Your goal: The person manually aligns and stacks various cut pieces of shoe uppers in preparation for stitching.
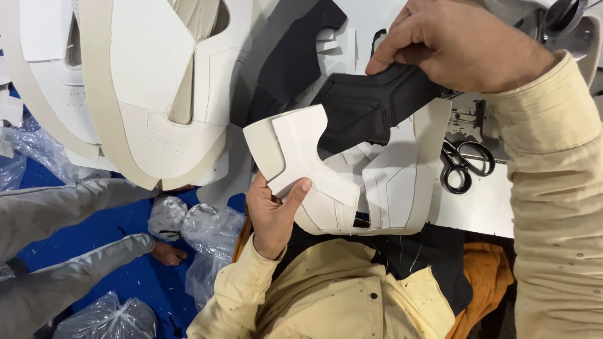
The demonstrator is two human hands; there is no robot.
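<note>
A white shoe piece (301, 164) was gripped by the left hand (274, 213); above it, a black piece (370, 107) was pinched by the right hand (458, 44), scissors (466, 164) beside.

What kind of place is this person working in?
Probably a shoe-making workshop. The left hand holds a white cut shoe upper, the right hand a black padded piece; more white uppers are stacked nearby, beside scissors.

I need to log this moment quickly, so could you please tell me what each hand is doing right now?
Left hand: closed on the white shoe piece.
Right hand: closed on the black piece.
</note>
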